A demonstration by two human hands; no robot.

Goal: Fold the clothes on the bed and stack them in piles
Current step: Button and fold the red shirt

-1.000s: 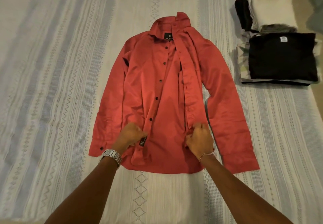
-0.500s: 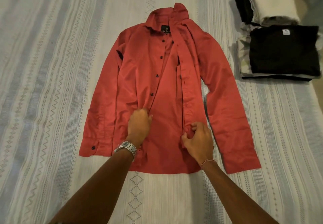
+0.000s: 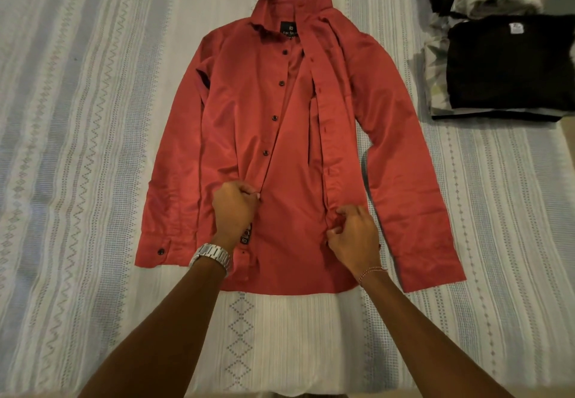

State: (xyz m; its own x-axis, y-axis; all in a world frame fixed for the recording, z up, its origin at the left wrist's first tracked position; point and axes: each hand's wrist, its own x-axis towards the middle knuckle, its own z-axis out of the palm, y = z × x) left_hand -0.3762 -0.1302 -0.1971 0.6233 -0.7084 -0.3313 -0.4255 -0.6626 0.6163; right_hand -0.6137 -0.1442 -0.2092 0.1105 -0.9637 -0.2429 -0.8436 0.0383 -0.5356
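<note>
red shirt (image 3: 236, 111), collar label (image 3: 289, 28) seemingly unreadable

The scene was dimly and warmly lit, with soft shadows cast. Straight stripes were bowed by wide-angle distortion at the edges. Fine detail was slightly softened throughout.

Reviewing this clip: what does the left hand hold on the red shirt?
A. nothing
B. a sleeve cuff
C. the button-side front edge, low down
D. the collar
C: the left hand pinches the button-side front edge of the red shirt, below the lowest visible front button.
</note>
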